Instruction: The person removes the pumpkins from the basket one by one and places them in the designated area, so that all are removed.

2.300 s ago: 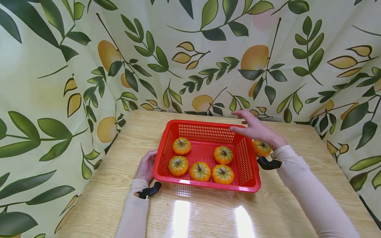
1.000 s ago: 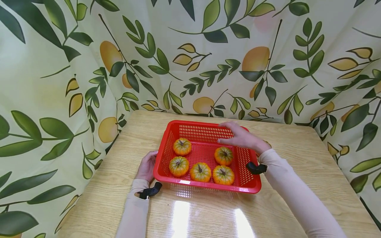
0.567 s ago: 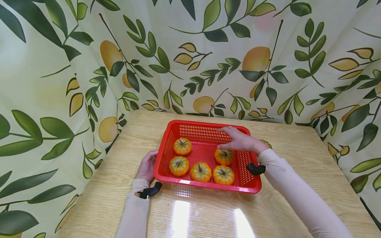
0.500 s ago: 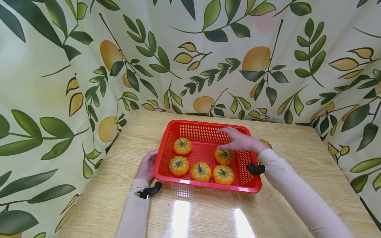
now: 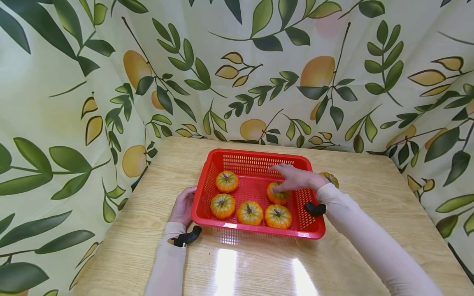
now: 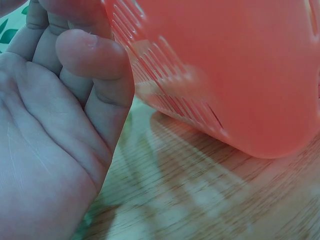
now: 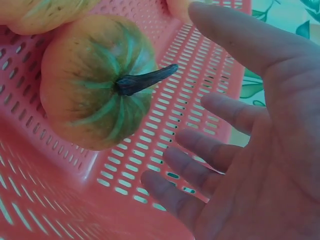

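A red slotted plastic basket [image 5: 255, 229] stands on the table with several small orange pumpkins in it, among them a left-back pumpkin [image 5: 226, 182] and a front-right pumpkin [image 5: 277, 216]. At the basket's left end, my left hand [image 5: 181, 209] holds the side with bent fingers up near the rim; the exact fingertip contact is partly hidden. My right hand [image 5: 296, 178] reaches over the right rim into the basket, fingers spread. Below its thumb lies the right-back pumpkin [image 5: 278, 198], its dark stem showing in the right wrist view, apart from the fingers.
Another pumpkin [image 5: 331, 179] sits outside the basket on the right, partly covered by my right forearm. Under everything is a light wooden table [image 5: 148, 246]. A leaf-and-fruit patterned curtain [image 5: 237, 53] surrounds the back and sides.
My right hand has come in from above the right rim, moving left and then lower toward the right-back pumpkin. The left hand and the basket have stayed in place.
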`<state>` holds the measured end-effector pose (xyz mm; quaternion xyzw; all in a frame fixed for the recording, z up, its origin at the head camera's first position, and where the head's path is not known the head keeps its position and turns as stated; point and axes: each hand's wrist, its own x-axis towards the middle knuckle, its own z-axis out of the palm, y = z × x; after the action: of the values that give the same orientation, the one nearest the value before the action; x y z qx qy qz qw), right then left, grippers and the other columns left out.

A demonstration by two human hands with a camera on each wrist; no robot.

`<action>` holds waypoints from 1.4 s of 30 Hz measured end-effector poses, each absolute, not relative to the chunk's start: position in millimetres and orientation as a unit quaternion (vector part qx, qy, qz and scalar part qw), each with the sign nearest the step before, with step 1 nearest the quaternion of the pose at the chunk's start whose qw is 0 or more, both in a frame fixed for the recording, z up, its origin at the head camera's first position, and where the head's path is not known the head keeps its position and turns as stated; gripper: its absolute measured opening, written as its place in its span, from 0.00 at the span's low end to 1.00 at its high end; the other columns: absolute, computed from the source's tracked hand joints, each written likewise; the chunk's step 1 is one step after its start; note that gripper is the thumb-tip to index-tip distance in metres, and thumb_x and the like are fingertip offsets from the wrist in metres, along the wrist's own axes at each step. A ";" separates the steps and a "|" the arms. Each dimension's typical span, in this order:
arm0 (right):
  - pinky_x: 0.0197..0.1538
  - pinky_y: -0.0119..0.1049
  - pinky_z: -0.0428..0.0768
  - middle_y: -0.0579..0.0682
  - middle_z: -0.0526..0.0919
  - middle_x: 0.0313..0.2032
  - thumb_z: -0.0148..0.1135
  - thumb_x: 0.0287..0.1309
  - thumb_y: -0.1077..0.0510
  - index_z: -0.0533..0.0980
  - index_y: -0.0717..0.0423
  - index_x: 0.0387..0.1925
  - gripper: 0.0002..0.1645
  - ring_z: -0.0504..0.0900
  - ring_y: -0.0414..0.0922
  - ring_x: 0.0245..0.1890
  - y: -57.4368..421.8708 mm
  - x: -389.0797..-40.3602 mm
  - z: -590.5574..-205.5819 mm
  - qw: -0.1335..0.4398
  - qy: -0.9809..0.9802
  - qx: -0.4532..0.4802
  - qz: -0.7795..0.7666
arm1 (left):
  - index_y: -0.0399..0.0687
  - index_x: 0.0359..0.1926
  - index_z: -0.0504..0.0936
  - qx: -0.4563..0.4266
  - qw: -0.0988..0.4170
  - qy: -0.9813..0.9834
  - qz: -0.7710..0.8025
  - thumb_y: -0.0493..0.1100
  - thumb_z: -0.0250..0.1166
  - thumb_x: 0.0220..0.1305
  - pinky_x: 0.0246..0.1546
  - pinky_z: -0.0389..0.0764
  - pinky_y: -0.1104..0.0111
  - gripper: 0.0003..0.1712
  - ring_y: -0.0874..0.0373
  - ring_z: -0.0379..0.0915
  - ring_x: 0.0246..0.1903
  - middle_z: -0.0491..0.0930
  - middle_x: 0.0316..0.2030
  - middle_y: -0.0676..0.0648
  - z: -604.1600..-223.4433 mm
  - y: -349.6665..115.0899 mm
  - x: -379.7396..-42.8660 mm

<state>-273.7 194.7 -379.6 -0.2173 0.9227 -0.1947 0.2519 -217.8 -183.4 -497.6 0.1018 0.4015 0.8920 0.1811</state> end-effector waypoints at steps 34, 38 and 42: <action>0.68 0.66 0.70 0.60 0.65 0.69 0.71 0.56 0.40 0.64 0.46 0.73 0.47 0.67 0.58 0.66 190.8 -275.7 -395.2 0.309 0.913 -0.202 -0.176 | 0.52 0.35 0.90 0.115 0.194 0.393 0.892 0.39 0.23 0.78 0.42 0.83 0.73 0.42 0.64 0.86 0.35 0.90 0.31 0.55 -489.9 -183.1 -214.7; 0.68 0.65 0.71 0.60 0.66 0.69 0.72 0.56 0.41 0.64 0.48 0.73 0.48 0.68 0.58 0.65 190.1 -275.1 -395.1 0.308 0.912 -0.206 -0.177 | 0.52 0.35 0.90 0.112 0.194 0.394 0.891 0.40 0.25 0.79 0.43 0.83 0.73 0.41 0.64 0.85 0.35 0.90 0.31 0.55 -490.0 -183.4 -214.3; 0.68 0.66 0.70 0.61 0.65 0.69 0.72 0.56 0.41 0.63 0.48 0.73 0.48 0.68 0.59 0.66 190.0 -274.4 -394.6 0.306 0.913 -0.206 -0.174 | 0.52 0.36 0.90 0.115 0.195 0.393 0.891 0.39 0.25 0.79 0.43 0.83 0.73 0.41 0.64 0.85 0.35 0.90 0.31 0.55 -490.6 -183.5 -214.4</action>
<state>-274.4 190.0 -394.6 -0.2063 0.9130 -0.1743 0.3058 -214.4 -183.5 -490.6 0.1149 0.3926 0.8914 0.1950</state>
